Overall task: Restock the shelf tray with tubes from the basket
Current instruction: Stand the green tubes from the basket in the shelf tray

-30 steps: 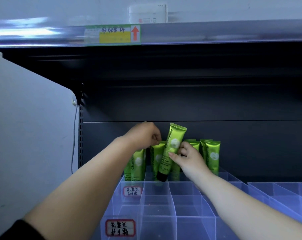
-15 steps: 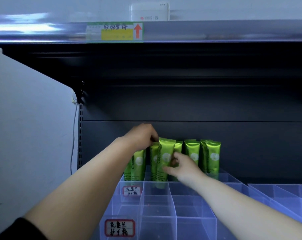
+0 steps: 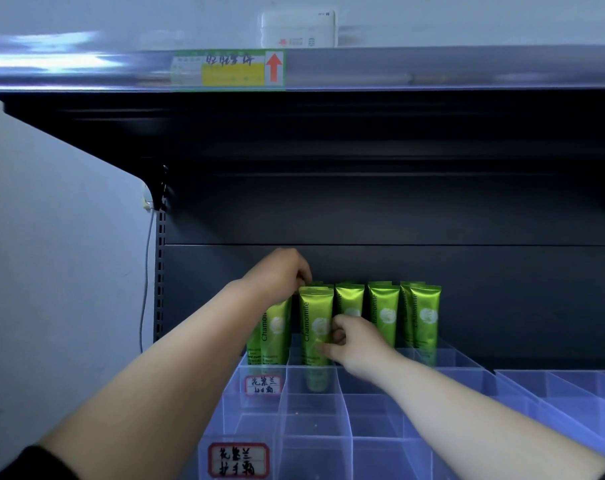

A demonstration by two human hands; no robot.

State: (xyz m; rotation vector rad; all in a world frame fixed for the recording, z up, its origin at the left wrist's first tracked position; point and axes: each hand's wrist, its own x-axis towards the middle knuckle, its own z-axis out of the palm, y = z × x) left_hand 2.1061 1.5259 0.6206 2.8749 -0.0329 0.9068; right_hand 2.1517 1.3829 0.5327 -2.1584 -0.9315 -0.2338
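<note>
The green tube (image 3: 315, 327), glossy with a flat crimped top and a white flower, stands upright in a rear cell of the clear plastic tray (image 3: 314, 414). The right hand (image 3: 354, 344) pinches its lower body. The left hand (image 3: 282, 270) curls over the tube tops; its grip is hidden, perhaps steadying them. Tube caps blur behind the dividers.

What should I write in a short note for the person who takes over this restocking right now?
Left hand: fingers curled on the tops of the back-left green tubes.
Right hand: pinches the front Chamomile tube, standing upright in its clear tray compartment.
Done: a back row of tubes stands across four columns.
Left: release this tube and fill the front compartments. The basket is out of view.
</note>
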